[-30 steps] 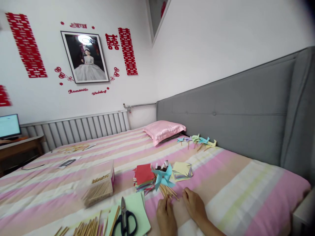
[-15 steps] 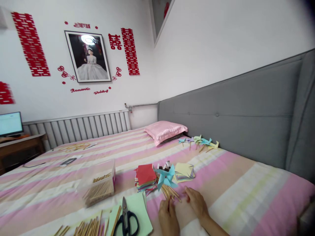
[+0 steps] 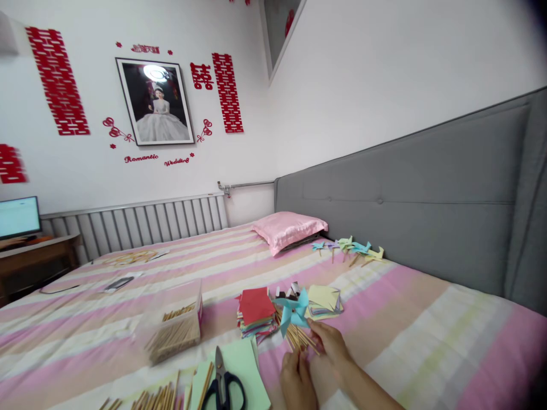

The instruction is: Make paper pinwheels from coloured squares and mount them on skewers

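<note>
Both hands, left hand and right hand, pinch the wooden sticks under the blue pinwheel near the bed front edge, likely mid-assembly; next needs steady alignment.

A bed with a pink, cream and pale green striped sheet is carrying the materials. A pink pillow is lying near the grey headboard, with a row of finished pinwheels beside it. Mid-bed, a stack of coloured paper squares, a second, yellowish stack and a clear box of sticks are resting. Nearer the viewer, loose sticks, a green sheet and black-handled scissors are lying.
</note>
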{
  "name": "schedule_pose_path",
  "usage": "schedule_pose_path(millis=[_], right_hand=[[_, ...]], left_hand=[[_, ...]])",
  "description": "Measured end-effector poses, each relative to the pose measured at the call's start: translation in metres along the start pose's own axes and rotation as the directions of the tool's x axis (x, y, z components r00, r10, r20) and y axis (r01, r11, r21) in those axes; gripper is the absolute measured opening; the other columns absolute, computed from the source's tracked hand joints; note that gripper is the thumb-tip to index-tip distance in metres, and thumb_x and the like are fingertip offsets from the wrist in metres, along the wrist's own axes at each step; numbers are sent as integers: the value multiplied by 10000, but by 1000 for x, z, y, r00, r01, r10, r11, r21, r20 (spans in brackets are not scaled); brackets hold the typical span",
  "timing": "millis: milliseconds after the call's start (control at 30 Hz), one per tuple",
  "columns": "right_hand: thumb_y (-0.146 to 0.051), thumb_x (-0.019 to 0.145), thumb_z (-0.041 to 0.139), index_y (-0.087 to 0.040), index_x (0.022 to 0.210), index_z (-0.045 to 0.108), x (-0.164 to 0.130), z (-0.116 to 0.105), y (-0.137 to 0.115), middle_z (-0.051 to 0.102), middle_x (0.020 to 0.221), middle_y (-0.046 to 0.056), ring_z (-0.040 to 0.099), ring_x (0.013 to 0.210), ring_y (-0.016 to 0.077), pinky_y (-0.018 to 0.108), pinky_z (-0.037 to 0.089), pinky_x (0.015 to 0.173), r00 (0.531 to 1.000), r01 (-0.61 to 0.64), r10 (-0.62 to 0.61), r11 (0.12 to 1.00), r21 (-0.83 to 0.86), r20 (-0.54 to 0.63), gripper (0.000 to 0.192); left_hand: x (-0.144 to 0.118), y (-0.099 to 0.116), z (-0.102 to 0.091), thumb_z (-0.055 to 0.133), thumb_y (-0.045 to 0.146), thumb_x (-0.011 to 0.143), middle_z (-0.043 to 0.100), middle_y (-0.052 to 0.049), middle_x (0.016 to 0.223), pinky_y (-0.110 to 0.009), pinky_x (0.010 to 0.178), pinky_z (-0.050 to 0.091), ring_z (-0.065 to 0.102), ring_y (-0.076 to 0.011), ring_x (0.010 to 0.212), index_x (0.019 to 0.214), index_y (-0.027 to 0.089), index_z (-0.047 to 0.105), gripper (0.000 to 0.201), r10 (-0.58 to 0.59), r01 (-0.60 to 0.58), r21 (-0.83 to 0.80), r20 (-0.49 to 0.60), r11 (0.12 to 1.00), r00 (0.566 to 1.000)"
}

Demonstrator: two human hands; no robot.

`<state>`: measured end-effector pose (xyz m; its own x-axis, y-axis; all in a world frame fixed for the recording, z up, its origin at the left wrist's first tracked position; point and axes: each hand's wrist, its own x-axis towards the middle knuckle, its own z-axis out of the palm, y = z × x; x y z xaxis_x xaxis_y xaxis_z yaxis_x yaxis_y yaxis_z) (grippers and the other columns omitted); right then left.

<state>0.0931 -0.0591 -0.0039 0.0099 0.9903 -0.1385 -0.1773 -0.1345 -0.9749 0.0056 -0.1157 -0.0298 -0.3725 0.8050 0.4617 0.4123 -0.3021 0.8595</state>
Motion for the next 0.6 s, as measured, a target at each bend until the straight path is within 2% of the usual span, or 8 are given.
schedule_pose_path(millis=[133, 400, 600], right_hand=[[-340, 866, 485, -124, 860, 575, 0, -2, -3, 595, 733, -15, 556, 550, 85, 229, 474, 500, 996, 51, -49, 998, 29, -76, 234], [-320, 850, 515, -126, 731, 568, 4, -1, -14, 564, 636, -44, 529, 513, 77, 222, 449, 498, 976, 123, -112, 991, 51, -189, 234], [-545, 741, 475, -167, 643, 552, -11, -2, -11, 514, 479, -54, 444, 385, 101, 227, 345, 395, 954, 134, -115, 990, 49, -276, 398]], left_hand=[[0, 0, -1, 432, 265, 806, 625, -99, 711, -330, 659, 422, 575, -237, 702, 787, 136, 674, 276, -2, 2, -2, 19, 1000, 1000], [2, 3, -5, 455, 284, 791, 625, -90, 699, -317, 640, 422, 580, -231, 683, 796, 145, 687, 271, -20, 19, 8, 76, 1000, 997], [1, 3, -4, 408, 301, 805, 610, -100, 692, -334, 642, 413, 575, -240, 680, 794, 122, 677, 323, -31, 30, 15, 58, 999, 998]])
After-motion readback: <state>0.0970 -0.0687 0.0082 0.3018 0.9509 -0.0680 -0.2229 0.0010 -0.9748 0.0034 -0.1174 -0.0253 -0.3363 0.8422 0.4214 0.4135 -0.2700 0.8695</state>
